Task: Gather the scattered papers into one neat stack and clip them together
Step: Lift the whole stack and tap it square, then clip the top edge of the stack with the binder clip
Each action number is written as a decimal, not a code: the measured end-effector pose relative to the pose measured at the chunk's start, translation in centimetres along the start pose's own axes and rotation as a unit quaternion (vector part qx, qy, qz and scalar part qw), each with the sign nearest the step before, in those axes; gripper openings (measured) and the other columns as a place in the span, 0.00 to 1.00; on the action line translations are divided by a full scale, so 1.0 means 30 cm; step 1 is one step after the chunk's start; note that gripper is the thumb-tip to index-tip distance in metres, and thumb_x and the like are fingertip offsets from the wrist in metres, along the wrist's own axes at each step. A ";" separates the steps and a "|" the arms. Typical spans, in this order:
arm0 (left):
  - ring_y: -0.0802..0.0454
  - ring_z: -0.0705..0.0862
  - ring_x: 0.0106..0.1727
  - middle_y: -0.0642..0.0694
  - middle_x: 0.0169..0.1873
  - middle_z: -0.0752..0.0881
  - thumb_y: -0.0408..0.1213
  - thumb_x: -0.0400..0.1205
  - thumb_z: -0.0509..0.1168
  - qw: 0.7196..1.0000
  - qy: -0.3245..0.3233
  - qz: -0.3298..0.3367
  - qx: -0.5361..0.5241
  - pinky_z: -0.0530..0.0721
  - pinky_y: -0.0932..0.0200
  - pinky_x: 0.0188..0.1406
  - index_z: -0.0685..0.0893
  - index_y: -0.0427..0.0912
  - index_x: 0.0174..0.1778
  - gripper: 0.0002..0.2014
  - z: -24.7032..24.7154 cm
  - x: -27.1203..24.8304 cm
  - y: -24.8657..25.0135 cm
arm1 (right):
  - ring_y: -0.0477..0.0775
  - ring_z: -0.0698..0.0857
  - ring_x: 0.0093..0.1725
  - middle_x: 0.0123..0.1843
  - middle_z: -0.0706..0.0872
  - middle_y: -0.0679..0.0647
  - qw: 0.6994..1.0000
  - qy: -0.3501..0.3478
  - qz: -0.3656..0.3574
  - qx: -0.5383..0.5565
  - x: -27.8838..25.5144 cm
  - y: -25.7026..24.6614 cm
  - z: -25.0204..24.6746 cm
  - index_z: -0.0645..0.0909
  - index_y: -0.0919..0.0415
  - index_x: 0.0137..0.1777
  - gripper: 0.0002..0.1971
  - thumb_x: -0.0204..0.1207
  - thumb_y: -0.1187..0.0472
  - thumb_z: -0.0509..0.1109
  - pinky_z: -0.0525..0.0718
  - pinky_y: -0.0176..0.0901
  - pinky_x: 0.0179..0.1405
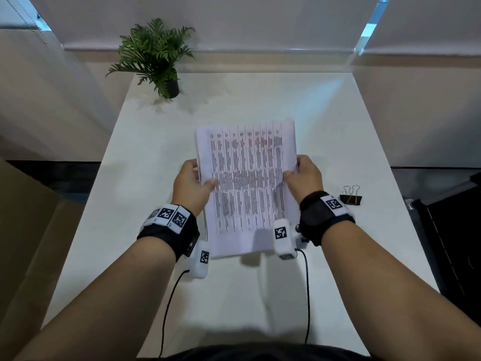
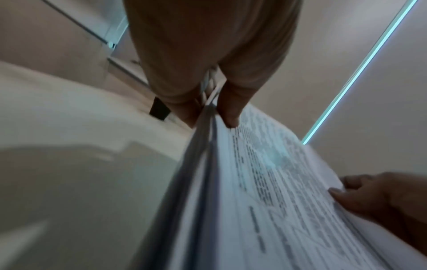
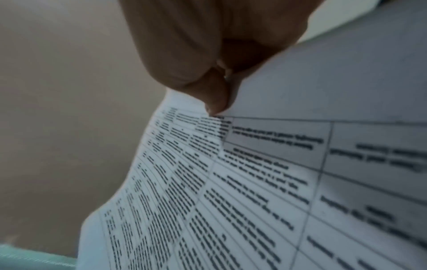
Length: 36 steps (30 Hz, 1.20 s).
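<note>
A stack of printed papers [image 1: 247, 183] covered in table text is held up over the white table [image 1: 325, 131], its lower edge near the tabletop. My left hand [image 1: 191, 183] grips the stack's left edge, thumb on the front sheet. My right hand [image 1: 303, 175] grips the right edge the same way. In the left wrist view the papers [image 2: 265, 191] run edge-on from my left hand [image 2: 215, 95], with my right hand [image 2: 379, 197] at the far side. In the right wrist view my right hand [image 3: 219, 76] pinches the sheets [image 3: 254, 182]. A black binder clip [image 1: 350, 196] lies right of my right wrist.
A potted fern [image 1: 156, 56] in a black pot stands at the table's back left. Cables hang from both wrist cameras toward the table's near edge. A dark object [image 1: 453, 243] sits off the table's right side, and a brown surface lies to the left.
</note>
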<state>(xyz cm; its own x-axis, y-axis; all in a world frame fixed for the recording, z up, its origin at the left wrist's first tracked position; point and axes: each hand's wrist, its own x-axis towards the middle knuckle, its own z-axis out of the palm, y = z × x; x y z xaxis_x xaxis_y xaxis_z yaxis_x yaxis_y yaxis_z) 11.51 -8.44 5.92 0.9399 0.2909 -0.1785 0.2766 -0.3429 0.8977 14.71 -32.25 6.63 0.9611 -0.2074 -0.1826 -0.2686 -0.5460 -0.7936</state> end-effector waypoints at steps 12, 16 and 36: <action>0.44 0.78 0.70 0.43 0.68 0.78 0.34 0.77 0.73 0.972 -0.133 -0.022 0.193 0.69 0.61 0.66 0.82 0.52 0.66 0.21 0.211 -0.086 -0.230 | 0.65 0.83 0.57 0.61 0.81 0.65 0.981 -0.021 0.057 -0.186 -0.064 0.367 0.012 0.82 0.66 0.61 0.14 0.77 0.64 0.64 0.78 0.43 0.56; 0.44 0.78 0.70 0.43 0.69 0.77 0.34 0.78 0.72 0.972 -0.129 -0.015 0.198 0.70 0.58 0.69 0.82 0.50 0.67 0.21 0.217 -0.078 -0.247 | 0.65 0.78 0.58 0.58 0.80 0.62 0.962 0.111 -0.073 -0.240 -0.051 0.345 -0.084 0.85 0.62 0.57 0.12 0.76 0.65 0.66 0.77 0.53 0.55; 0.46 0.77 0.70 0.43 0.69 0.76 0.32 0.79 0.71 0.967 -0.121 -0.017 0.225 0.67 0.62 0.69 0.80 0.49 0.69 0.22 0.243 -0.081 -0.248 | 0.57 0.78 0.58 0.64 0.75 0.63 0.992 0.071 -0.021 -0.101 0.127 0.309 -0.137 0.82 0.66 0.49 0.06 0.79 0.66 0.64 0.68 0.33 0.52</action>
<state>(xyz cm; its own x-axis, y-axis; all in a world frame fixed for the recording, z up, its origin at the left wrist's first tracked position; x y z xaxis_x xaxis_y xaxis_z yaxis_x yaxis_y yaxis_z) 8.62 -13.12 -3.28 0.9328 0.1105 -0.3431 0.3165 -0.7063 0.6332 15.60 -41.43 0.95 0.9567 -0.2853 -0.0578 -0.2504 -0.7056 -0.6629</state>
